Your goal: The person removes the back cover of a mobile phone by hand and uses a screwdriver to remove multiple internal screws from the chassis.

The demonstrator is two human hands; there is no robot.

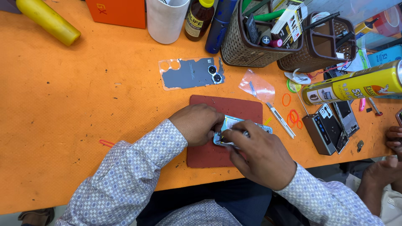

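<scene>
Orange matting covers the bench (83,109), and on it, at the centre of the head view, lies a dark red work mat (234,111) that carries an opened phone (234,125), its inner parts facing up. The left hand (197,123), fingers curled together, presses on the phone's left end and steadies it. The right hand (259,155), coming in from 5 o'clock, pinches a small dark tool or part against the phone's near edge; its tip is too hidden to name. At 11 o'clock from the phone lies the detached grey back cover (190,73); at 3 o'clock a slim metal tool (280,119), with orange rubber bands (293,117) just beyond.

Judging by this, the work goes best with the left hand holding the phone flat on the mat while the right applies light, controlled pressure.
</scene>
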